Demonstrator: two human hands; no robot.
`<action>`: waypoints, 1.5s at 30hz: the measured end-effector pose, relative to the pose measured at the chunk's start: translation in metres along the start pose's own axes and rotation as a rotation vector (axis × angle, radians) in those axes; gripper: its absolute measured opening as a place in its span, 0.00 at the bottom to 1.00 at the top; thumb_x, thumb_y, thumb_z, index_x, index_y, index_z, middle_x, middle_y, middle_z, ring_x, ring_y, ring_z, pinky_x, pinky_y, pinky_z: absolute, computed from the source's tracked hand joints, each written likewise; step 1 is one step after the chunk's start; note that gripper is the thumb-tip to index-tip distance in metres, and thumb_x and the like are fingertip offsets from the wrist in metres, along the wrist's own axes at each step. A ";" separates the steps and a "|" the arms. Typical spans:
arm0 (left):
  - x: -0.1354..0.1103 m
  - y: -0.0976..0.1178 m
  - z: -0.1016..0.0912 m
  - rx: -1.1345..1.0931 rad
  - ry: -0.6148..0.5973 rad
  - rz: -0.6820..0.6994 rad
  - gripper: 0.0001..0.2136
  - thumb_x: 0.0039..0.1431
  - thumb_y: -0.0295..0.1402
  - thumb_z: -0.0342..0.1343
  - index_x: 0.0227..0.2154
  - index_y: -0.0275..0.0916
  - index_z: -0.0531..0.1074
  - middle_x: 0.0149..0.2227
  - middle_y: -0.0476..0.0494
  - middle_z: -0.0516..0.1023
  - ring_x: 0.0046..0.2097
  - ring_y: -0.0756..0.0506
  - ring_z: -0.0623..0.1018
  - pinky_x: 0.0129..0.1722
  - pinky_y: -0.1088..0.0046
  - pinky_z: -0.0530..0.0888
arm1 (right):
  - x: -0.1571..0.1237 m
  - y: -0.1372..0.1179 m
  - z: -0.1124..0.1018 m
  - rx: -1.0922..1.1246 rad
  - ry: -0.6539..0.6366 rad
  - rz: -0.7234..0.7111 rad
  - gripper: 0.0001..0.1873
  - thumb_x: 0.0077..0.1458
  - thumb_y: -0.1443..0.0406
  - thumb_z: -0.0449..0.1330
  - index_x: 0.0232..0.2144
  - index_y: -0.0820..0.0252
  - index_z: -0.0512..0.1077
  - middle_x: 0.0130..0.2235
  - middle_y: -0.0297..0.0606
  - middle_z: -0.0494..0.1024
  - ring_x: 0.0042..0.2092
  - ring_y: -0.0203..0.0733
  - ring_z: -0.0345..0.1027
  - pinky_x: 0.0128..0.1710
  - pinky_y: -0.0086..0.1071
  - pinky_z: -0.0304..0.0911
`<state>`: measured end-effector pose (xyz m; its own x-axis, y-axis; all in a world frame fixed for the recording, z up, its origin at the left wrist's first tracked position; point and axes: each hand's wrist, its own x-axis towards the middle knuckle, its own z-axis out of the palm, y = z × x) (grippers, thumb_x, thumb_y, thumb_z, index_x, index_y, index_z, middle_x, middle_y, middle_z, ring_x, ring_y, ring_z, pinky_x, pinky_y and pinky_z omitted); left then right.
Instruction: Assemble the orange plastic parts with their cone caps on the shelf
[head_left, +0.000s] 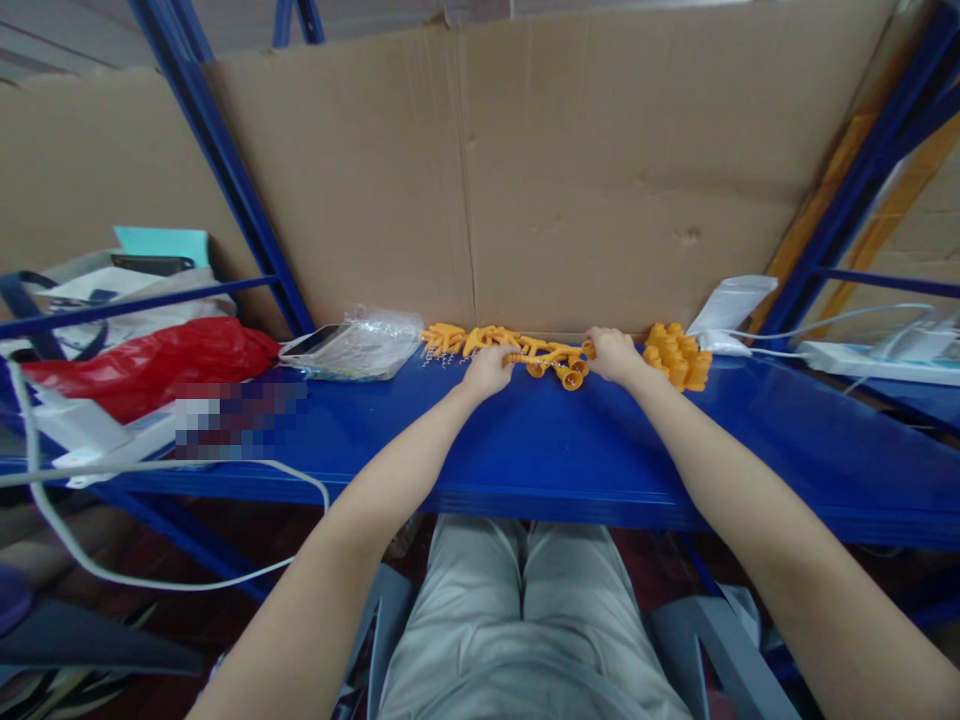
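Note:
My left hand (489,372) is closed, its fingertips pinching the end of a thin orange stick-like piece (529,359) that points toward my other hand. Close to it on the right, my right hand (612,354) has its fingers closed around a small orange plastic piece (588,349), mostly hidden by the fingers. Between and in front of the hands lie orange cup-shaped pieces (571,375), open ends toward me. Behind my left hand, branching orange plastic pieces (491,338) with thin silvery chains (439,356) form a row. A cluster of orange pieces (676,357) sits beside my right wrist.
The blue shelf (525,450) is backed by a cardboard sheet (562,180). Clear plastic bags (375,342), a phone (315,342) and a red bag (165,365) are at left. A white cable (150,580) loops by my left arm. A white packet (731,305) stands right.

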<state>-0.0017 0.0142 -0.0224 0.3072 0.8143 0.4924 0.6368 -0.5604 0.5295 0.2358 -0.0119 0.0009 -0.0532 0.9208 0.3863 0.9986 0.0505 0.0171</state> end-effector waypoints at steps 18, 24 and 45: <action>-0.005 0.011 -0.006 0.297 0.003 -0.084 0.18 0.62 0.23 0.53 0.51 0.41 0.79 0.49 0.40 0.82 0.52 0.41 0.80 0.59 0.63 0.72 | -0.016 -0.028 -0.020 0.035 -0.046 -0.262 0.27 0.55 0.75 0.53 0.56 0.58 0.73 0.56 0.47 0.77 0.57 0.53 0.70 0.50 0.40 0.66; -0.005 0.011 -0.006 0.310 0.025 -0.110 0.17 0.62 0.23 0.53 0.51 0.40 0.78 0.49 0.40 0.82 0.53 0.41 0.79 0.59 0.67 0.71 | -0.014 -0.027 -0.015 0.031 -0.048 -0.264 0.30 0.57 0.75 0.51 0.59 0.53 0.71 0.56 0.45 0.76 0.56 0.53 0.71 0.49 0.41 0.67; -0.006 0.016 -0.005 0.227 -0.050 -0.041 0.17 0.59 0.21 0.54 0.49 0.35 0.80 0.43 0.39 0.84 0.47 0.42 0.83 0.55 0.65 0.76 | -0.011 -0.035 -0.005 0.074 0.080 -0.372 0.18 0.60 0.69 0.58 0.53 0.68 0.75 0.50 0.53 0.79 0.52 0.52 0.74 0.55 0.41 0.65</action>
<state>0.0030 -0.0003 -0.0136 0.3085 0.8454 0.4359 0.7903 -0.4829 0.3772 0.2016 -0.0254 0.0007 -0.4079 0.8014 0.4374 0.9082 0.4054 0.1041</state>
